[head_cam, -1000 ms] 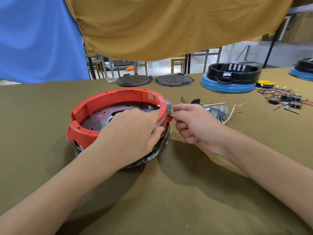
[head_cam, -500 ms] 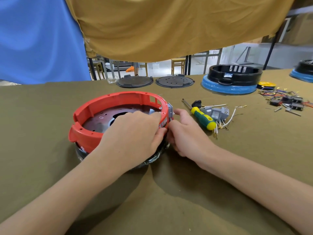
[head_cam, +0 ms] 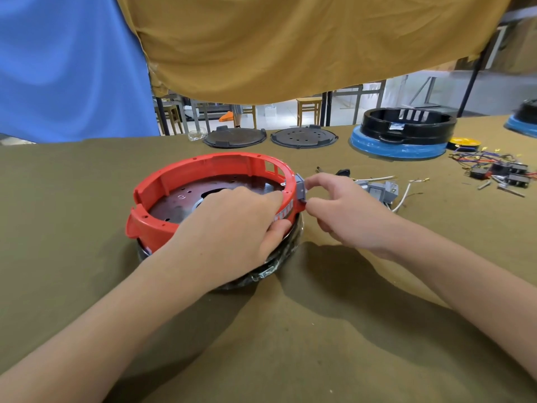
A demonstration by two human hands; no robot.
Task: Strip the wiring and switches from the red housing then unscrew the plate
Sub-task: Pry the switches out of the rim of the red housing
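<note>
Left arm: bare forearm enters from the lower left, angled up and right.
Left hand (head_cam: 232,225): palm down, fingers curled over a rim, thumb pressed against its outer wall.
Right arm: bare forearm enters from the lower right, angled up and left.
Right hand (head_cam: 345,210): forefinger and thumb pinching, remaining fingers curled under.

Head view — looking forward-down, close over table (head_cam: 87,228).

Housing (head_cam: 203,173) left of loose switch (head_cam: 377,191); discs (head_cam: 303,137) behind.
</note>
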